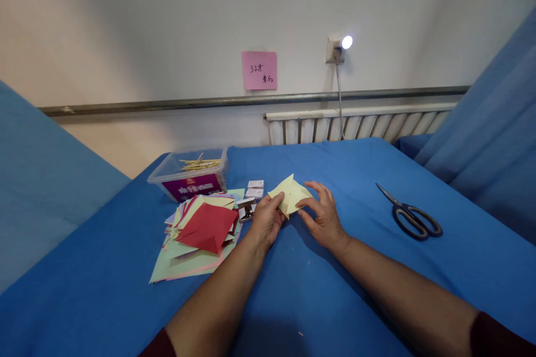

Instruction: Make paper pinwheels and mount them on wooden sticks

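A folded pale yellow paper (290, 193) lies on the blue tablecloth (335, 268) in the middle of the table. My left hand (266, 220) pinches its left corner with closed fingers. My right hand (321, 213) rests on its right side, thumb and forefinger pressing the paper's edge. To the left of my hands lies a stack of coloured paper sheets (196, 234) with a folded red piece (207, 227) on top.
A clear plastic box (190, 174) holding thin sticks stands behind the paper stack. A small stapler (246, 209) and staple boxes (255, 188) lie near my left hand. Black-handled scissors (412, 216) lie to the right. A radiator (355, 122) and a pink note (259, 70) are on the wall.
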### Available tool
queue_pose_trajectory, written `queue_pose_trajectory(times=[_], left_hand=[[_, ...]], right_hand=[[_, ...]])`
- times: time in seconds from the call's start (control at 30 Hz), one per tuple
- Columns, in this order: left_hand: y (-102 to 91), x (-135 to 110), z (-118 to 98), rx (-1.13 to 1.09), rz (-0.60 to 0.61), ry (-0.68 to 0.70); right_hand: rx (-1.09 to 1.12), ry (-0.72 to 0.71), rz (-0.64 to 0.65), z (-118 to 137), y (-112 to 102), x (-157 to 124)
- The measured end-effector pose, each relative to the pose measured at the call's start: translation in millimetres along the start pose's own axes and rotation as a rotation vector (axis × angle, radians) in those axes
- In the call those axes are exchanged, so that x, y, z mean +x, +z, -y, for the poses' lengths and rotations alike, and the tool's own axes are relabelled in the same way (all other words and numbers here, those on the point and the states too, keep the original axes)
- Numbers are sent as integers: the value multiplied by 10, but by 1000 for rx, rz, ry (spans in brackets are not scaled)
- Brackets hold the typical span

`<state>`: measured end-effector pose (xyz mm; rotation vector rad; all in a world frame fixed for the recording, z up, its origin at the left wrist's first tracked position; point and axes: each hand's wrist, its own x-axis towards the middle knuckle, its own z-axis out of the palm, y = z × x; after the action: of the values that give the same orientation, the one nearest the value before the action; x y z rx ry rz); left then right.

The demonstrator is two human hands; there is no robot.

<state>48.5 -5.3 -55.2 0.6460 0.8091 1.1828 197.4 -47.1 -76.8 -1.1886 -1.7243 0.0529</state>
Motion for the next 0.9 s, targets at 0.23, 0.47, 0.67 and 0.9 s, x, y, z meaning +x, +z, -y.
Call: queue_pose_trajectory(times=[0.23, 0.47, 0.67, 0.9], left_hand=[[-8, -13, 6, 24, 73, 9], [-1, -10, 8, 30, 69, 28], [-8, -21, 20, 46, 53, 3], [-13, -19, 48, 51, 42, -28]], right_hand=[[10, -26, 9, -19, 20, -1], [24, -8, 14, 14, 1, 8], [106, 98, -45, -22, 26, 31], [194, 209, -87, -84, 87, 25]])
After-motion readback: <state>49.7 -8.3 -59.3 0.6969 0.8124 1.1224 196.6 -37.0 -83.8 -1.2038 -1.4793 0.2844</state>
